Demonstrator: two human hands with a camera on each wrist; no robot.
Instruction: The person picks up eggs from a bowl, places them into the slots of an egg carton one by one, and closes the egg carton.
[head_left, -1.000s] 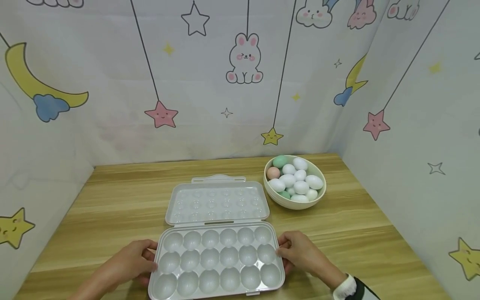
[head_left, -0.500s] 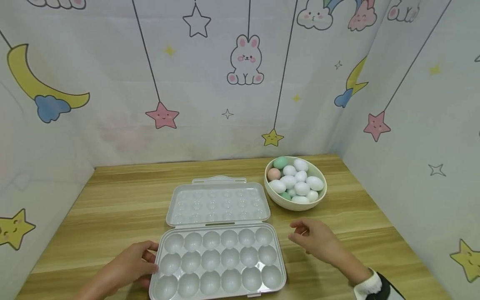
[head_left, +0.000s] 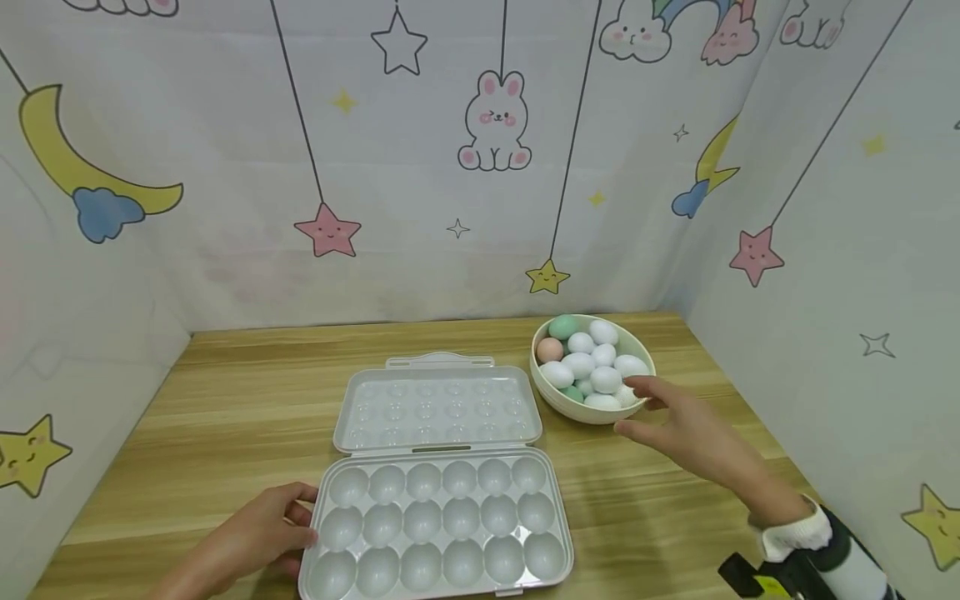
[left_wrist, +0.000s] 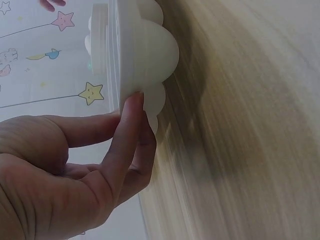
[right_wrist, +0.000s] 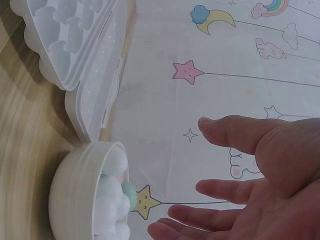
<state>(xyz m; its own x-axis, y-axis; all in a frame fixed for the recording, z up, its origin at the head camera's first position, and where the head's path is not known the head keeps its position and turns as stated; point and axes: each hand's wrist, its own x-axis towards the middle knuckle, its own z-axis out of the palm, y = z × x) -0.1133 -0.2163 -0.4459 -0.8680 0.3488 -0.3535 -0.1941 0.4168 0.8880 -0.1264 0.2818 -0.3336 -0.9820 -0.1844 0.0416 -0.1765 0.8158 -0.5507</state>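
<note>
The left hand (head_left: 258, 525) pinches the near-left edge of the egg box (head_left: 422, 521), thumb at the rim and fingers curled against the side wall below it; the hold appears intended to keep the box from sliding on the table (head_left: 225, 400). The right hand (head_left: 690, 429) is open and carries nothing, thumb and fingers well parted, at the near right side of the bowl (head_left: 581, 414). The right wrist view shows a gap between hand and bowl, and the spread looks suited to something rounded. The box lies directly before the person, its lid (head_left: 437, 408) laid back on the far side, presumably so that every cup can be reached from above. The bowl stands beyond the box and to its right, seemingly for the right hand's convenience. Contents: the box has three rows of six cups, none with an egg in it. The bowl is heaped with eggs (head_left: 578, 365), mostly white, with some green ones and one peach egg (head_left: 550, 350) at the left; the lower layer is hidden, so no full count is possible.
</note>
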